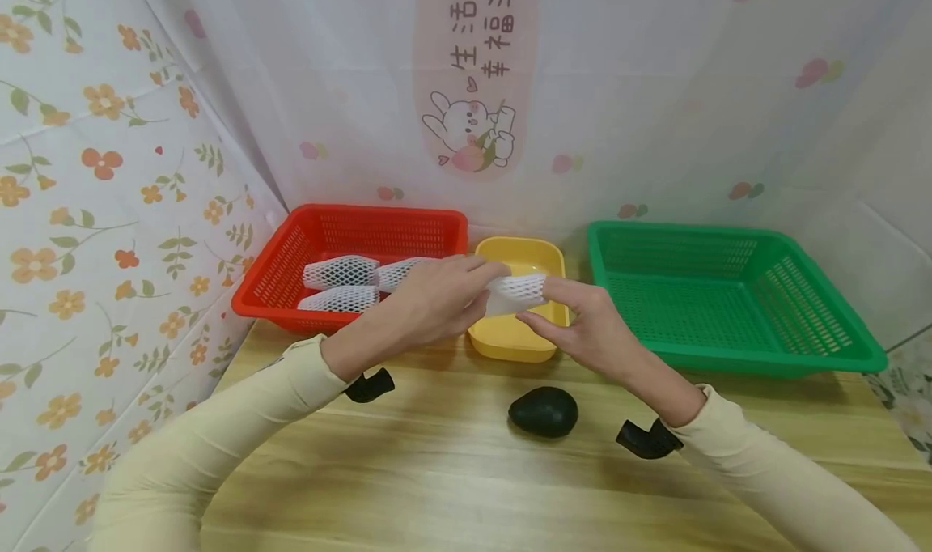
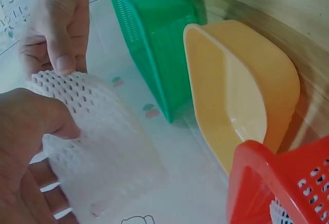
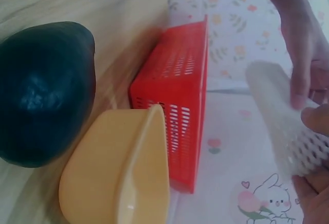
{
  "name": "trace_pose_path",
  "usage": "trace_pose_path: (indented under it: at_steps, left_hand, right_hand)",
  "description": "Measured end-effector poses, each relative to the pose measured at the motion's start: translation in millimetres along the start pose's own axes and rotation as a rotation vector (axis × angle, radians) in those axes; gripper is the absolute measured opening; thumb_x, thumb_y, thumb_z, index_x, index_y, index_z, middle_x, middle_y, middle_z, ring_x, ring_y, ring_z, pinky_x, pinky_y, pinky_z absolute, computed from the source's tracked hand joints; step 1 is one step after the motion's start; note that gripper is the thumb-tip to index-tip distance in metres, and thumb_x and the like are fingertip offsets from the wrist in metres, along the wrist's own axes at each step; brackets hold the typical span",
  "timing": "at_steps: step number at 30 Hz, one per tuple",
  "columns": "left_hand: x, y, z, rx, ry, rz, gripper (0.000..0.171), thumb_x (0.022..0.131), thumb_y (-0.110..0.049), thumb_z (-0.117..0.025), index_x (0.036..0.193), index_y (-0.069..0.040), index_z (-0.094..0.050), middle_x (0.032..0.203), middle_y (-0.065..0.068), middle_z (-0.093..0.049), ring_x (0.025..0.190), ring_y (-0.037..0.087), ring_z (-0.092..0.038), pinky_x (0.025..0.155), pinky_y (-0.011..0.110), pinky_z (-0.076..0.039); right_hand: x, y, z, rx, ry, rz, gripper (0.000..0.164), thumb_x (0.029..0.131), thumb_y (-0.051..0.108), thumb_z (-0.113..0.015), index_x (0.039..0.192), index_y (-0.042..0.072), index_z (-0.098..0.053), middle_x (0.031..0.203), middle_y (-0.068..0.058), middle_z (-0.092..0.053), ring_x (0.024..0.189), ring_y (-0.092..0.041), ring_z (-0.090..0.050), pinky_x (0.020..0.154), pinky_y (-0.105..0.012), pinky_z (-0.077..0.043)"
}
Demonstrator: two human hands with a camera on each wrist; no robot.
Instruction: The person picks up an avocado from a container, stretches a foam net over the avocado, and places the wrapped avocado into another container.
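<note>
A white foam net sleeve is held up between both hands, above the yellow container. My left hand grips one end of it, thumb on its face in the left wrist view. At the other end, the thumb and fingers of my right hand pinch the mesh edge. The sleeve looks flat and loose in the left wrist view. On the table in front of the container lies a dark green avocado, untouched by either hand.
At the left, a red basket contains several white foam net sleeves, one partly behind my left hand. A green basket stands at the right. Behind them hangs a printed cloth; the wooden table runs below.
</note>
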State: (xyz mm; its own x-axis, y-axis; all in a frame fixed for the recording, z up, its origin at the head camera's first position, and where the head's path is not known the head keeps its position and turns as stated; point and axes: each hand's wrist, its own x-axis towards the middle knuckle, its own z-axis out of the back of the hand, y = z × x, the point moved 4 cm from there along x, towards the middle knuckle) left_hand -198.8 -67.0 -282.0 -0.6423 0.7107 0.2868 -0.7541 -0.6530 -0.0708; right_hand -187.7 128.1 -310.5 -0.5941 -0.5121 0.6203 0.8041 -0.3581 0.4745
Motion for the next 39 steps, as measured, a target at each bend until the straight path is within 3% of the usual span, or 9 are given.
trace_pose_path:
  at_steps: [3,7,11,15,19,23,28,35,39]
  left_hand:
    - [1.4,-1.9,1.4,-0.026,-0.038,-0.022,0.037,0.094,-0.016,-0.069,0.130,-0.013,-0.060,0.112,0.002,-0.066,0.084,0.016,-0.058,0.062,0.023,-0.052]
    - [0.6,-1.2,7.9,-0.091,-0.111,-0.034,0.043,0.094,-0.016,-0.070,0.134,-0.008,-0.057,0.121,0.006,-0.064,0.098,0.020,-0.059,0.080,0.029,-0.055]
    - [-4.9,5.7,17.0,-0.148,-0.195,0.037,0.056,0.092,-0.021,-0.074,0.140,-0.006,-0.051,0.131,0.010,-0.056,0.114,0.025,-0.054,0.100,0.036,-0.047]
    - [-13.5,16.1,15.7,-0.216,-0.199,0.177,0.059,0.091,-0.027,-0.077,0.136,-0.004,-0.049,0.121,0.012,-0.054,0.106,0.023,-0.051,0.091,0.033,-0.051]
    - [-22.7,21.7,8.2,-0.379,-0.162,0.277,0.047,0.091,-0.027,-0.077,0.125,-0.005,-0.053,0.107,0.009,-0.058,0.094,0.022,-0.056,0.078,0.031,-0.053]
    - [-26.9,21.8,4.0,-0.525,-0.149,0.280,0.029,0.093,-0.023,-0.076,0.114,-0.008,-0.063,0.106,0.003,-0.061,0.094,0.020,-0.059,0.081,0.035,-0.055]
    - [-29.3,19.8,3.6,-0.667,-0.203,0.203,0.025,0.093,-0.014,-0.075,0.116,-0.006,-0.070,0.108,0.000,-0.065,0.094,0.017,-0.061,0.084,0.039,-0.055]
    - [-28.6,14.9,-4.8,-1.089,-0.057,0.181,0.049,0.099,-0.006,-0.064,0.144,0.006,-0.048,0.141,0.014,-0.057,0.126,0.026,-0.058,0.100,0.038,-0.048]
    - [-28.1,14.0,-10.2,-1.073,0.107,0.173,0.048,0.100,-0.018,-0.064,0.143,-0.001,-0.052,0.135,0.006,-0.061,0.123,0.020,-0.058,0.103,0.037,-0.046]
  right_hand:
    - [0,0,1,0.030,-0.057,-0.011,0.037,0.077,-0.008,-0.085,0.111,0.001,-0.074,0.110,-0.007,-0.073,0.094,-0.021,-0.068,0.081,-0.025,-0.055]
    - [-1,-1,2,0.166,-0.082,-0.058,0.040,0.079,-0.013,-0.080,0.116,-0.003,-0.070,0.110,-0.012,-0.072,0.090,-0.023,-0.069,0.073,-0.026,-0.058]
    - [-3,-3,4,0.298,-0.071,-0.126,0.053,0.081,-0.016,-0.077,0.129,-0.002,-0.062,0.117,-0.015,-0.068,0.090,-0.026,-0.071,0.069,-0.034,-0.060]
    - [-5,-4,7,0.373,-0.038,-0.191,0.066,0.081,-0.016,-0.077,0.141,0.003,-0.053,0.122,-0.013,-0.064,0.091,-0.027,-0.070,0.070,-0.034,-0.060]
    - [-7,-6,7,0.416,0.022,-0.219,0.075,0.081,-0.015,-0.077,0.146,0.005,-0.045,0.125,-0.013,-0.058,0.095,-0.029,-0.068,0.073,-0.038,-0.060]
    - [-10,-8,5,0.413,0.081,-0.248,0.082,0.082,-0.010,-0.080,0.150,0.009,-0.038,0.126,-0.012,-0.055,0.093,-0.027,-0.067,0.071,-0.042,-0.060]
    - [-12,-10,3,0.439,0.137,-0.275,0.087,0.084,-0.007,-0.079,0.154,0.013,-0.032,0.127,-0.014,-0.053,0.090,-0.026,-0.069,0.067,-0.045,-0.060]
    - [-15,-10,0,0.471,0.187,-0.298,0.093,0.085,-0.005,-0.079,0.158,0.017,-0.026,0.130,-0.015,-0.050,0.093,-0.026,-0.069,0.068,-0.044,-0.060]
    - [-17,-9,-1,0.467,0.210,-0.276,0.091,0.084,-0.004,-0.080,0.158,0.013,-0.028,0.130,-0.014,-0.051,0.096,-0.026,-0.067,0.073,-0.042,-0.060]
